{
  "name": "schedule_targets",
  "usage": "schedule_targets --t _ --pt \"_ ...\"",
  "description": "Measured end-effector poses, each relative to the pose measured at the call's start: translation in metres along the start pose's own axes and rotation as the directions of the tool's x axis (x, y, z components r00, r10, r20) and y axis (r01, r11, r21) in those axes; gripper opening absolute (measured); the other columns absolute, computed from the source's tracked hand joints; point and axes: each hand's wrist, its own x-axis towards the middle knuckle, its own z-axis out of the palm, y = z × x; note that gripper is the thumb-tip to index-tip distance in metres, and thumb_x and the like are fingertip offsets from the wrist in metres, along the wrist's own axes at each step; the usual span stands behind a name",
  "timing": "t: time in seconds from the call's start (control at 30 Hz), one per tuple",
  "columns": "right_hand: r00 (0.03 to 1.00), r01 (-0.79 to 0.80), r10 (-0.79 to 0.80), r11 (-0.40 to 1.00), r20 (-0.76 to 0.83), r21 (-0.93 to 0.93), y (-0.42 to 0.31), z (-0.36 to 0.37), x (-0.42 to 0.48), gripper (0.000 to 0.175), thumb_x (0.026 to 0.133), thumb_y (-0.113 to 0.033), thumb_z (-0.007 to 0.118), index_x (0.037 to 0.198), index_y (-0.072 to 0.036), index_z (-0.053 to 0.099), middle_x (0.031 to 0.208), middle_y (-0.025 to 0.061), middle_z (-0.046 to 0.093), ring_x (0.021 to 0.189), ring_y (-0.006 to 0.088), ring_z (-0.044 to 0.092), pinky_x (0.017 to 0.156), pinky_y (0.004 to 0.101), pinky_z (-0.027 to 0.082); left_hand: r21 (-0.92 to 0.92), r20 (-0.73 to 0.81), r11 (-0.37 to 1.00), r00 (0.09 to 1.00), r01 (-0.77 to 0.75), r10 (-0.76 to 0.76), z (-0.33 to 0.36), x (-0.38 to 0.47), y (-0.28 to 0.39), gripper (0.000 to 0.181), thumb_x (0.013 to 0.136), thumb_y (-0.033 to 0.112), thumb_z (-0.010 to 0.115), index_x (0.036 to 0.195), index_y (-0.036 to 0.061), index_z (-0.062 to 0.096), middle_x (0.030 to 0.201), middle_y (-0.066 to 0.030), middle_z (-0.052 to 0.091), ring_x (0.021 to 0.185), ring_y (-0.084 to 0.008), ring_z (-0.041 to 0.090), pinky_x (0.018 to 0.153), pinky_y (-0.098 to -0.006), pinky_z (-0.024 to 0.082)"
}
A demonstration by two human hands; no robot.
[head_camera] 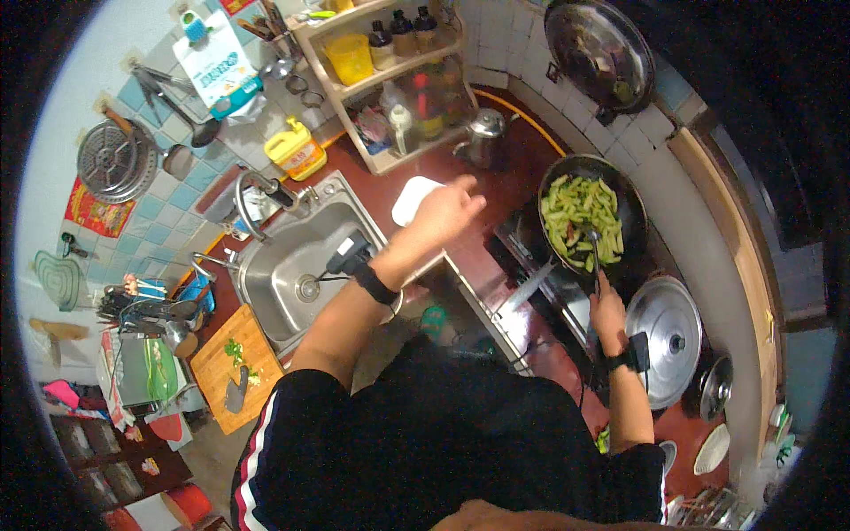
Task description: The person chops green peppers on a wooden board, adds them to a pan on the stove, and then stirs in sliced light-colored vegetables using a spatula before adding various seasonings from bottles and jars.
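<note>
My right hand grips the dark handle of a metal cooking spatula. The spatula's head sits among pale green vegetable strips in a dark wok on the gas stove. A few reddish bits show among the strips. Over the red countertop, my left hand reaches forward with its fingers apart and partly bent. Nothing shows between them, though the palm is hidden. A white object lies beside and partly behind this hand; its exact kind is unclear.
Left is a steel sink and a wooden cutting board with a cleaver and chopped greens. Ahead stand a shelf and a metal kettle. A large aluminium lid lies beside my right forearm.
</note>
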Motion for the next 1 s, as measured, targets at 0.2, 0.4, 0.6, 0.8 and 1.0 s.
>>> schedule_targets --t 0.2,0.4,0.6,0.8,1.0 --pt "0.987 0.045 -0.041 0.999 -0.158 0.02 -0.003 -0.002 -0.004 0.059 0.085 -0.01 0.063 0.139 -0.001 0.041 0.114 0.0264 0.054 0.102 0.044 0.056 0.087 0.047 0.048 0.07 -0.388 0.997 0.922 0.029 0.001 -0.106 0.057 -0.04 0.047 0.087 0.032 0.065 0.123 0.0022 0.06 0.096 -0.0161 0.071 0.088 -0.0266 0.069 0.078 -0.0368 0.053" --pt "0.944 0.038 -0.015 0.997 -0.33 0.062 -0.011 -0.032 -0.018 0.054 0.086 -0.004 0.06 0.138 0.0 0.044 0.111 0.0223 0.053 0.094 0.0379 0.057 0.083 0.0426 0.05 -0.077 -0.518 0.967 0.819 0.241 -0.246 -0.156 0.151 -0.114 0.068 0.079 0.035 0.072 0.127 -0.0081 0.05 0.118 -0.0307 0.06 0.113 -0.0421 0.057 0.099 -0.0426 0.045" --pt "0.945 -0.031 0.053 0.997 -0.323 0.071 -0.056 -0.051 -0.03 0.053 0.086 0.0 0.06 0.137 -0.001 0.045 0.107 0.0191 0.055 0.089 0.0304 0.06 0.08 0.0383 0.052 -0.21 -0.747 0.965 0.611 0.157 -0.262 -0.167 0.233 -0.193 0.122 0.067 0.032 0.086 0.146 -0.0118 0.003 0.147 -0.0375 0.023 0.138 -0.0456 0.029 0.115 -0.0442 0.026" --pt "0.966 -0.085 0.106 0.991 -0.234 0.099 -0.103 -0.062 -0.04 0.052 0.086 0.003 0.059 0.136 -0.001 0.047 0.106 0.0185 0.055 0.093 0.0326 0.059 0.081 0.0414 0.051 -0.213 -0.853 0.953 0.436 0.213 -0.288 -0.167 0.274 -0.219 0.135 0.06 0.036 0.09 0.147 -0.0087 -0.003 0.149 -0.0356 0.021 0.139 -0.0448 0.027 0.117 -0.0448 0.023" --pt "0.956 -0.132 0.158 0.984 -0.247 0.117 -0.125 -0.067 -0.043 0.046 0.087 0.002 0.058 0.132 -0.005 0.053 0.103 0.0159 0.059 0.091 0.0284 0.061 0.078 0.037 0.052 -0.269 -0.87 0.958 0.401 0.099 -0.286 -0.176 0.269 -0.213 0.122 0.057 0.036 0.091 0.143 -0.0088 0.017 0.141 -0.0319 0.036 0.133 -0.0433 0.036 0.113 -0.0455 0.029"
